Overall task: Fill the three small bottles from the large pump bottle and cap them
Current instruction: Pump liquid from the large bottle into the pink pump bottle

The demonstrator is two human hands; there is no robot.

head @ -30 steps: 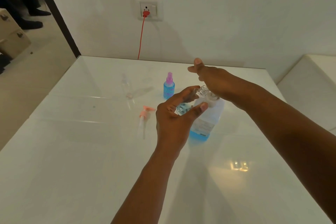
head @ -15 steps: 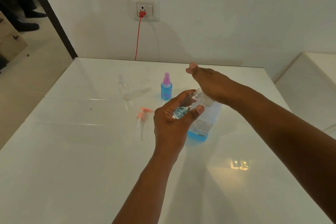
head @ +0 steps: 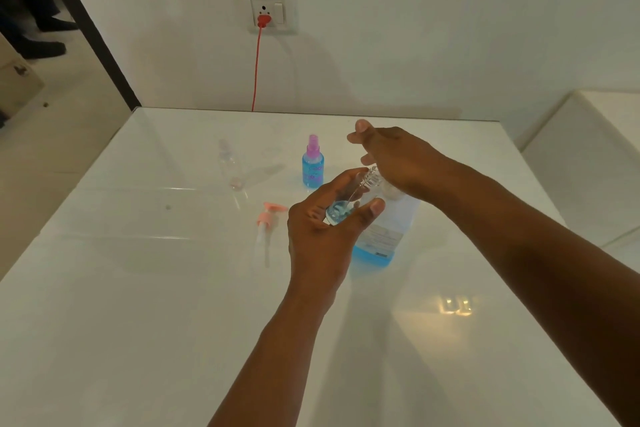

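My left hand (head: 320, 239) grips a small clear bottle (head: 341, 210), tilted, with a little blue liquid in its base and its open threaded neck up against the top of the large bottle. The large pump bottle (head: 384, 236) stands on the white table (head: 138, 305) with blue liquid low inside. My right hand (head: 398, 159) lies over its top with fingers curled down and thumb raised; the top itself is hidden. A filled small bottle (head: 312, 165) with a purple spray cap stands behind. An empty clear small bottle (head: 229, 163) is at the back left.
A pink pump cap with a dip tube (head: 267, 227) lies on the table left of my left hand. A red cable (head: 257, 69) hangs from a wall socket (head: 268, 10) behind the table. A white ledge (head: 588, 156) stands to the right.
Both hands hold almost the same pose over the large bottle. The view has shifted slightly, and the small bottle stays tilted at the large bottle's top.
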